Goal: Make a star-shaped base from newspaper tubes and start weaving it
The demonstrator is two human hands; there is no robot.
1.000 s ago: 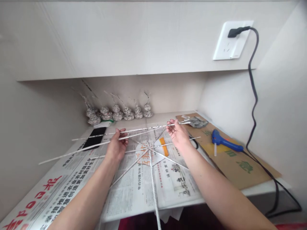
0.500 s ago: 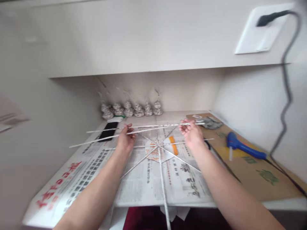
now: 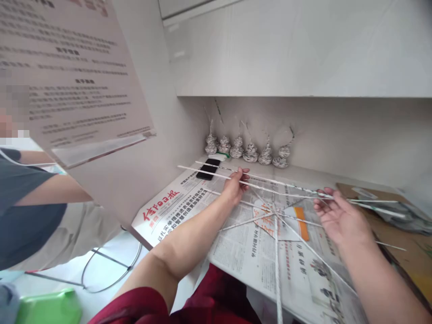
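Two long, thin rolled-paper strips stretch across between my hands above the table. My left hand has its fingers curled around them toward their left part. Farther right, my right hand pinches both strips, whose ends stick out past it. Below lies a star of crossed paper strips, its spokes meeting over a white card piece with orange lettering and an orange patch. One spoke runs toward me over the table's front edge. Newspaper is spread underneath.
Several small woven gourd shapes stand along the back wall. A black phone lies at the back left, cardboard at the right. Beyond the left partition are another person and a green plastic object.
My view has swung to the left, bringing the partition's notice and another person into sight. The blue glue gun and wall socket have left the picture. Both hands still hold the paper strips.
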